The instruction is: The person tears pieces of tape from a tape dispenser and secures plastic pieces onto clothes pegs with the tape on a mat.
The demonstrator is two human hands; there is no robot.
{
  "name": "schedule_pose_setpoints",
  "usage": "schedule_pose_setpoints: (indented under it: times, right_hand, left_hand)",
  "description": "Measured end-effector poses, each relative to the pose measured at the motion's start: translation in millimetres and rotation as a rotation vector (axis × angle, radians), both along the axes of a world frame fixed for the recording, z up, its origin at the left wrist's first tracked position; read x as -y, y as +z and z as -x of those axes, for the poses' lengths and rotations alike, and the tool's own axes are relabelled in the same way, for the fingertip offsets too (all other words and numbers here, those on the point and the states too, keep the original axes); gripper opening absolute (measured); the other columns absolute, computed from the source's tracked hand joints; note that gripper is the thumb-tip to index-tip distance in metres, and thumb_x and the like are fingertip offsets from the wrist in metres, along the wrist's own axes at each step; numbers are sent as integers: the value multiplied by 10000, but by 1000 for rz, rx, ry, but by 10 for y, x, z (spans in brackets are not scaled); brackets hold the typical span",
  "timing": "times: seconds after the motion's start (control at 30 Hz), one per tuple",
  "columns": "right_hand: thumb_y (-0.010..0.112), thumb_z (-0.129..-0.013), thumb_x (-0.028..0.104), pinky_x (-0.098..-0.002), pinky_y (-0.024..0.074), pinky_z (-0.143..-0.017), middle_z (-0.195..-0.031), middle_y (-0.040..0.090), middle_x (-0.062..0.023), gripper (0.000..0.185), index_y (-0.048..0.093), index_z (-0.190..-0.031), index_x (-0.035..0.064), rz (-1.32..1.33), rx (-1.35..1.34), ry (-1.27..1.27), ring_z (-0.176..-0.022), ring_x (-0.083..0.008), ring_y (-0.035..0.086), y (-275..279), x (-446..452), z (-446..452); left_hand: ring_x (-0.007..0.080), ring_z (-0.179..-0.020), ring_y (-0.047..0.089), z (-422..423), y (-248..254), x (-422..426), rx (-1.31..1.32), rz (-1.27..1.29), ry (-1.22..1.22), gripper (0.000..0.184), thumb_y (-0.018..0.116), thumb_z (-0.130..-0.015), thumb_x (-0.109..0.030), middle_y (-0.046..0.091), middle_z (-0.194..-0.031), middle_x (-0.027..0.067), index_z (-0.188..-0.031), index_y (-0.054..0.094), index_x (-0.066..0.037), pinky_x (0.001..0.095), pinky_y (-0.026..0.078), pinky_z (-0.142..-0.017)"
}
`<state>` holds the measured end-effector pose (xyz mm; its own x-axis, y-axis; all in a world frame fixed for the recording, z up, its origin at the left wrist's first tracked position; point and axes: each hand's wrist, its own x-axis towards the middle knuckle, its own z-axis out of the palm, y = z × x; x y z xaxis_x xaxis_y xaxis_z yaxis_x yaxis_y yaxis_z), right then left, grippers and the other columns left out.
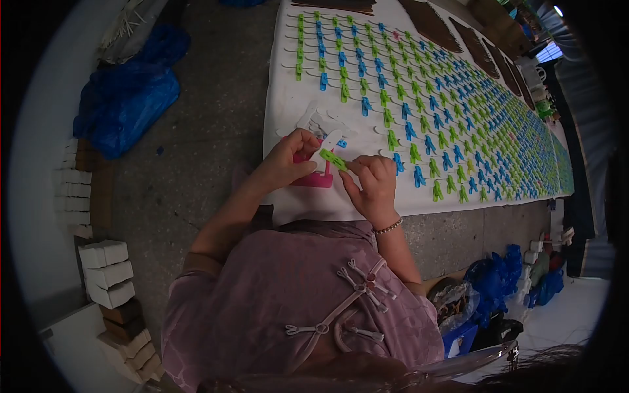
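My left hand (288,160), its fingers closed, holds a flat white plastic piece (331,139) with a rounded, hook-like end. Between the thumb and fingers of my right hand (375,185) is a green clothespin (333,159), which lies against the white piece; I cannot tell whether it is clipped on. Under my hands stands a pink basket (318,179), partly hidden by my fingers. A blue clothespin (342,143) shows just behind the white piece. Several loose white plastic pieces (321,121) lie beyond the basket.
Rows of green and blue clothespins with white hooks (410,131) cover much of the white table (308,208). Dark brown sheets (429,25) lie at its far edge. Blue bags (128,98) and stacked white boxes (106,265) are on the floor at left; more bags (491,281) sit at right.
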<state>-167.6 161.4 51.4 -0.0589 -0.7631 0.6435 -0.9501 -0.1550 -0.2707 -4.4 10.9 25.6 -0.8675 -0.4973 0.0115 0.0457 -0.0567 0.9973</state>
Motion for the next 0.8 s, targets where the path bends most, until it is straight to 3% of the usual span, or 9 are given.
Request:
schedule_pose_setpoints:
  times: [0.1,0.17,0.2,0.27,0.3,0.37,0.47,0.6,0.8]
  right_hand:
    - [760,-688,108,-368,390,-710,-885,598,-49,230,627,-875,102,36,-9,-68,-821,-258,535,-65,63,153]
    - [762,-680,111,-368,390,-696,-827,593,-54,216,627,-848,99,81,46,-247,-796,-258,537,-166,120,356]
    - [762,-692,125,-374,395,-688,-783,589,-59,183,628,-813,94,79,99,-307,-766,-260,536,-168,138,435]
    - [759,-702,130,-376,395,-684,-777,588,-58,169,629,-803,91,114,80,-360,-759,-258,536,-194,167,601]
    - [756,-711,134,-377,396,-679,-771,587,-56,156,631,-792,88,149,64,-413,-752,-257,535,-196,182,660]
    - [752,-719,138,-378,396,-678,-769,586,-55,148,629,-780,84,166,70,-445,-748,-257,534,-175,202,734]
    - [748,-729,145,-379,395,-676,-766,586,-54,144,626,-769,78,179,81,-509,-744,-260,533,-163,218,781]
    - [744,-733,163,-387,395,-674,-762,589,-56,149,627,-764,77,168,65,-583,-745,-265,535,-177,226,793]
    - [737,-727,194,-393,392,-690,-767,596,-47,146,639,-760,91,53,99,-632,-764,-261,546,-371,304,794]
  left_hand:
    - [144,-1025,552,63,-8,7,-59,121,82,436,701,-756,-60,568,-1081,72,-1129,479,-18,296,446,-916]
    - [207,-1075,544,144,-114,181,-49,453,190,451,734,-756,-136,567,-1104,90,-1134,513,-27,316,434,-933]
    - [207,-1075,544,211,-100,280,-51,453,189,451,734,-756,-136,567,-1104,90,-1134,513,-27,316,434,-933]
    - [282,-1103,529,388,-53,539,71,728,148,455,742,-759,-247,567,-1125,111,-1132,560,-61,349,428,-942]
    - [282,-1103,529,503,-67,661,69,730,149,455,742,-759,-247,567,-1125,111,-1132,560,-61,349,428,-942]
    - [316,-1106,520,787,-139,838,168,893,-48,488,739,-739,-370,553,-1155,131,-1118,591,-100,372,431,-934]
    - [311,-1151,484,1153,-128,869,405,883,-242,581,736,-726,-384,535,-1178,147,-1178,558,-65,375,411,-960]
    - [320,-1145,477,1459,-138,722,553,1024,-282,587,742,-684,-428,532,-1165,141,-1141,575,-99,399,414,-944]
    - [294,-1120,478,1526,-384,757,634,1083,-187,412,709,-643,-358,531,-1114,78,-1004,598,-194,444,395,-919]
